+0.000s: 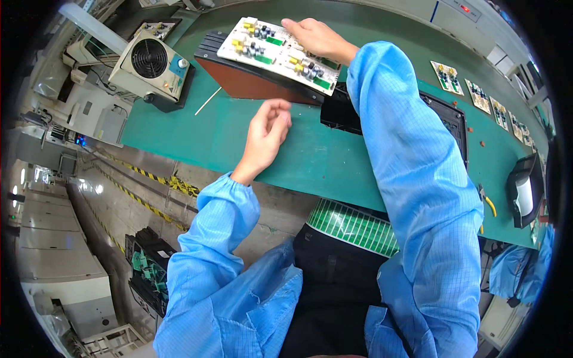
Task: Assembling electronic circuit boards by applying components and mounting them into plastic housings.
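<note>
A white circuit board panel (271,52) with yellow, dark and green parts lies tilted on top of a black-topped box with a brown side (250,80). My right hand (319,37) is at the panel's far edge, its fingers bent over that edge; the undersides of the fingers are hidden. Near the box's front side, above the green table mat (292,149), hovers my left hand (268,134). Its fingers are curled in toward the thumb, and nothing shows in them. A black part (340,113) sits beside the box, partly behind my right sleeve.
An ionizer fan (149,56) stands at the left, near a thin stick (208,101). Past my right arm are a black tray (447,116), several small boards (447,77), pliers (489,203) and a black holder (525,191). A green label sheet (352,227) rests at my lap.
</note>
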The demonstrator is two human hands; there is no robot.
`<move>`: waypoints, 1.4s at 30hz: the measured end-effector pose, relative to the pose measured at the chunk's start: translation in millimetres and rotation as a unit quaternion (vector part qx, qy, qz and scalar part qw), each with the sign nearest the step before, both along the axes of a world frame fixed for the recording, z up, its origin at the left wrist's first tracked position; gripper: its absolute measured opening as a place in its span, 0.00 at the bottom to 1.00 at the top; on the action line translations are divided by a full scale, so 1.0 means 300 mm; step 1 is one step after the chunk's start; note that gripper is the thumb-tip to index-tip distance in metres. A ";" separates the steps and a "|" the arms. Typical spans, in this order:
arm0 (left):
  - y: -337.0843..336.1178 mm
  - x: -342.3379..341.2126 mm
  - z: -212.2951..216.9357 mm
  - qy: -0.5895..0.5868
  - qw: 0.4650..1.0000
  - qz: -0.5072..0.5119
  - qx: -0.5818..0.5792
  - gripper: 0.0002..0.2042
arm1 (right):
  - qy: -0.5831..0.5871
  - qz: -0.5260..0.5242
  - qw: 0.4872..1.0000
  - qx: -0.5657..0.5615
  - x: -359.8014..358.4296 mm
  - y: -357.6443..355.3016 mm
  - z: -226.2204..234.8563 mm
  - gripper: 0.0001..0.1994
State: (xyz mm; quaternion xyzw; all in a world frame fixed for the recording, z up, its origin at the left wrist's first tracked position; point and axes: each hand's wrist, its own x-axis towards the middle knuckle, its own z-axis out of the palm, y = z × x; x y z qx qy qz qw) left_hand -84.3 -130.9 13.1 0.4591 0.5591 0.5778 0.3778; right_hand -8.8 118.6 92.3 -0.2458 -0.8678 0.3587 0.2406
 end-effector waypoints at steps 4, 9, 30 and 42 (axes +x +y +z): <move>0.109 0.077 0.102 -0.075 0.992 0.079 0.056 0.17 | 0.050 -0.033 0.986 -0.153 0.024 -0.003 -0.051 0.34; 0.138 0.060 0.215 -0.021 0.988 0.055 0.145 0.15 | 0.138 -0.003 0.940 -0.311 0.144 -0.163 0.007 0.36; 0.278 -0.230 0.516 0.304 0.946 -0.065 0.091 0.24 | 0.316 -0.139 0.908 -0.238 0.193 -0.224 0.029 0.28; 0.405 -0.206 0.754 0.749 0.585 -0.311 -0.014 0.22 | -0.004 0.038 0.985 0.167 0.165 -0.156 0.039 0.27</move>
